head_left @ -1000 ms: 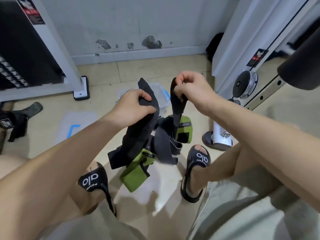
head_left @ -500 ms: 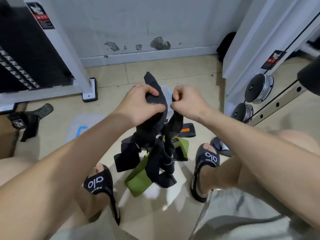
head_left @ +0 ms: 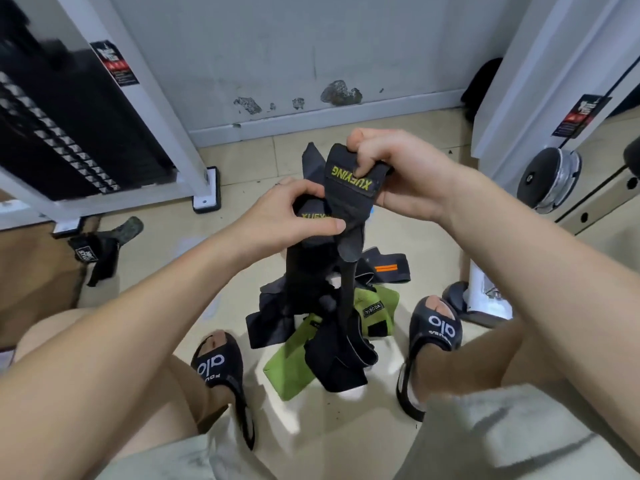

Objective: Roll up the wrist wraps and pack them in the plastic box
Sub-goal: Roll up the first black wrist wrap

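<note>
Right hand (head_left: 391, 174): I am pinching the top end of a black wrist wrap (head_left: 349, 188) with curled fingers, holding it high so its tail hangs straight and untwisted.
Left hand (head_left: 294, 216): I am gripping a second black wrap (head_left: 304, 258) lower down, thumb and fingers closed round it, keeping the two apart so I can sort one from the other.
Hanging tails: both wraps are dangling between my knees, reaching down to the pile below.
Pile on the floor: more wraps are lying tangled between my sandals, a green wrap (head_left: 287, 368) among them and a dark band with an orange stripe (head_left: 384, 270) just behind.
Plastic box: I am not able to see it clearly; my hands are hiding whatever sits behind them.
Step in hand: I am judging that I am still separating one wrap before rolling; nothing looks rolled or packed yet.
Risk: the hook patches are likely snagging the other strips.
</note>
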`<state>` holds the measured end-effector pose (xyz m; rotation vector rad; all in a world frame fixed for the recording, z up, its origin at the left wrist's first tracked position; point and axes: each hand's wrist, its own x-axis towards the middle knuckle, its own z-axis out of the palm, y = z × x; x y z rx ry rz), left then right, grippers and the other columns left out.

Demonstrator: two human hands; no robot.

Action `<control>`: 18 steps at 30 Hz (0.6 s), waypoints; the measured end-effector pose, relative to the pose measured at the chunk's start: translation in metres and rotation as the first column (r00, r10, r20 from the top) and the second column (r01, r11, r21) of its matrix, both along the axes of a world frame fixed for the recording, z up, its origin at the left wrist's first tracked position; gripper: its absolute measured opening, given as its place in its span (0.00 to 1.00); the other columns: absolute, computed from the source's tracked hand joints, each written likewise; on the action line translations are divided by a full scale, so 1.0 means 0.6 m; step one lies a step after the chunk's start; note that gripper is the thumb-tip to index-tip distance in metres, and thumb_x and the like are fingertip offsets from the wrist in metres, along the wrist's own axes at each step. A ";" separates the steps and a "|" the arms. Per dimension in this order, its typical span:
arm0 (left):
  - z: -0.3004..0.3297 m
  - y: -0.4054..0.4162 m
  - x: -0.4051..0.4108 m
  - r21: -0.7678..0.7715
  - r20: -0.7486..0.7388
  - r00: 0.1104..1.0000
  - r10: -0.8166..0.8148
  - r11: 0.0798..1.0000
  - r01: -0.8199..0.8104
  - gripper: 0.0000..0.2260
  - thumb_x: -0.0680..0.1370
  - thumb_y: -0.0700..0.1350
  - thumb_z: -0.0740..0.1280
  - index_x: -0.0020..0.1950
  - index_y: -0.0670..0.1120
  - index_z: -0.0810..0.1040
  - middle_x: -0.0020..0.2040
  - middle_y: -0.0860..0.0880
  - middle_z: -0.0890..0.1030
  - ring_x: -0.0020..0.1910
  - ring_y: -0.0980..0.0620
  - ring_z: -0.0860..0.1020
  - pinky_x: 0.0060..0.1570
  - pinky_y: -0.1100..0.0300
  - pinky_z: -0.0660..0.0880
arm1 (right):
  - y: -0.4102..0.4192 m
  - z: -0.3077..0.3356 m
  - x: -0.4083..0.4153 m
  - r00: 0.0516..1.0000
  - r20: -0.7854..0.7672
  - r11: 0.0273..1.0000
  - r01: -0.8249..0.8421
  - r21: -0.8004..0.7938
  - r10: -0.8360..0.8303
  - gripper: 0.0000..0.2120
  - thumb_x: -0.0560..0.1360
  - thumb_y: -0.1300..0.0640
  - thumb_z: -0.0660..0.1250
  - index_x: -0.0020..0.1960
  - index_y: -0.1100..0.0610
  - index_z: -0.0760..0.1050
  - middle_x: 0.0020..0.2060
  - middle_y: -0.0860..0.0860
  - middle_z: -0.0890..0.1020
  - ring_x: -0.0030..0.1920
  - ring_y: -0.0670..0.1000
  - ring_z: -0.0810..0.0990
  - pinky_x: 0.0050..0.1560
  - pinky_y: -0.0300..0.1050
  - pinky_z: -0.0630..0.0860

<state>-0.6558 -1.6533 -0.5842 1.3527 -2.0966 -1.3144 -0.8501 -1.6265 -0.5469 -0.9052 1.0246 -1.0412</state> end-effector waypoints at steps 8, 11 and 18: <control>0.034 0.004 0.010 -0.017 -0.017 1.000 0.000 1.000 0.000 0.11 0.74 0.56 0.78 0.52 0.54 0.83 0.53 0.52 0.84 0.49 0.54 0.81 0.55 0.55 0.77 | 0.014 0.010 -0.008 0.999 0.053 1.000 0.006 -0.021 -0.005 0.16 0.72 0.74 0.53 0.36 0.55 0.62 0.32 0.50 0.69 0.33 0.49 0.69 0.34 0.39 0.71; 0.021 -0.008 0.033 -0.029 0.027 0.995 0.092 0.995 -0.091 0.15 0.70 0.65 0.76 0.48 0.56 0.83 0.53 0.48 0.84 0.51 0.44 0.81 0.48 0.51 0.75 | 0.006 0.007 -0.002 0.994 0.093 0.998 0.064 -0.015 -0.063 0.16 0.73 0.75 0.53 0.36 0.55 0.63 0.30 0.49 0.70 0.31 0.48 0.70 0.33 0.38 0.73; 0.029 -0.026 0.030 0.006 0.054 0.992 -0.111 0.994 0.111 0.31 0.58 0.66 0.79 0.58 0.60 0.78 0.60 0.57 0.77 0.56 0.59 0.80 0.52 0.57 0.78 | -0.012 0.006 0.021 0.945 0.278 0.985 0.171 0.029 -0.173 0.19 0.74 0.72 0.54 0.29 0.55 0.66 0.32 0.52 0.69 0.34 0.51 0.70 0.41 0.41 0.71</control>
